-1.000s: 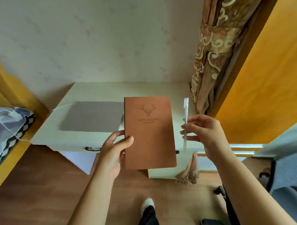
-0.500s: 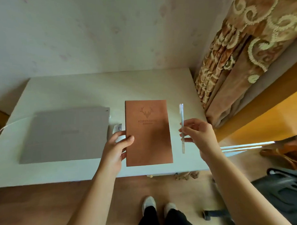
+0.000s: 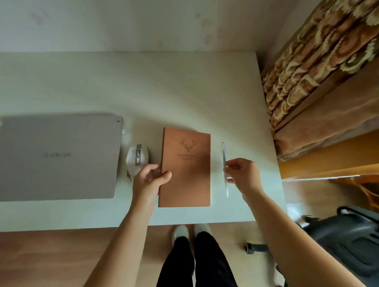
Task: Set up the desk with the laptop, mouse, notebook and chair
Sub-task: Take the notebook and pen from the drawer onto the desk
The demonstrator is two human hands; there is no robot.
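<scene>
The notebook (image 3: 185, 167), a slim brown volume with a stamped antlered deer head and a line of lettering too blurred to read, lay lengthwise over the front half of the pale tabletop (image 3: 161, 90), its lower end near the front edge. The left hand (image 3: 150, 183) pinched the notebook's left edge, thumb on the cover. The right hand (image 3: 244, 175) was closed on a clear pen (image 3: 224, 170), held parallel to the notebook and just to its right. A white mouse (image 3: 136, 159) sat between the notebook and a closed grey laptop (image 3: 53, 157); whether the hand touched the mouse could not be told. Bare tabletop extended behind all items to the wall and right of the pen to the side edge, beside a patterned curtain (image 3: 323, 59). A black chair (image 3: 355, 242) stood at lower right on the wooden floor (image 3: 48, 262).
</scene>
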